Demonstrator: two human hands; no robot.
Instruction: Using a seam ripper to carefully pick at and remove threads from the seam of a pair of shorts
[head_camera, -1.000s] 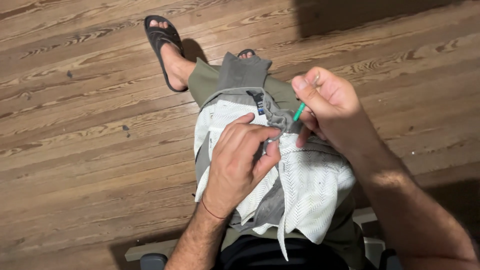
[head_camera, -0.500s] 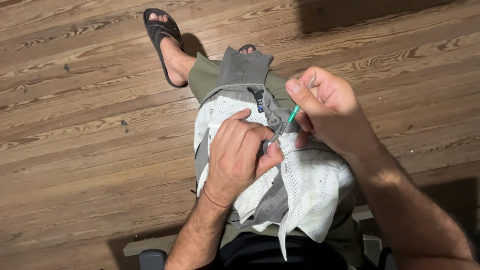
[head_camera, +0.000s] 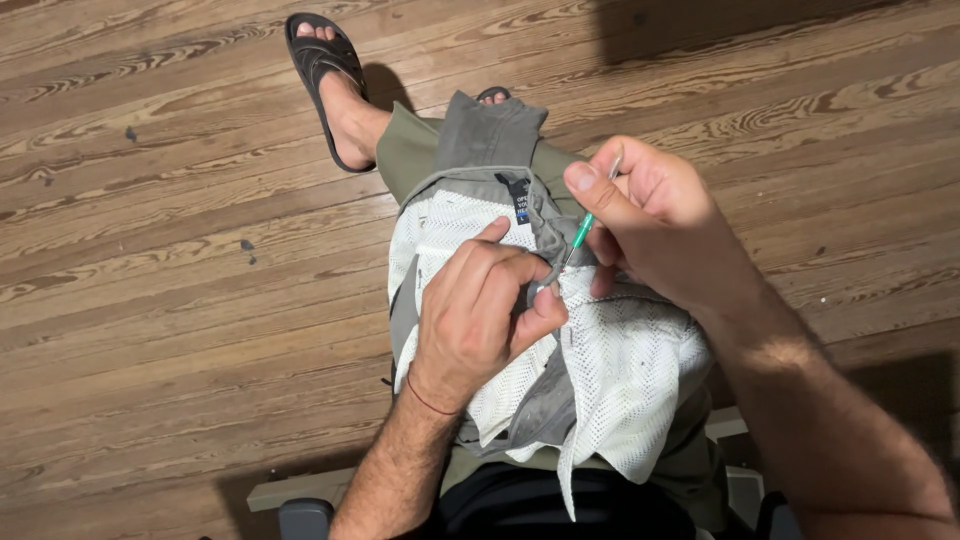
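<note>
Pinching a grey fold of the shorts (head_camera: 540, 330) on your lap, your left hand (head_camera: 480, 310) closes tight; your right hand (head_camera: 655, 225) grips the green tool (head_camera: 582, 232), tip at the seam. Progress isn't visible.

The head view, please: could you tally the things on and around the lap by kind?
Hands: 2 (left hand, right hand)
Green-handled tool: 1
Grey garment with white mesh lining: 1
Black sandal: 1
Total: 5
</note>
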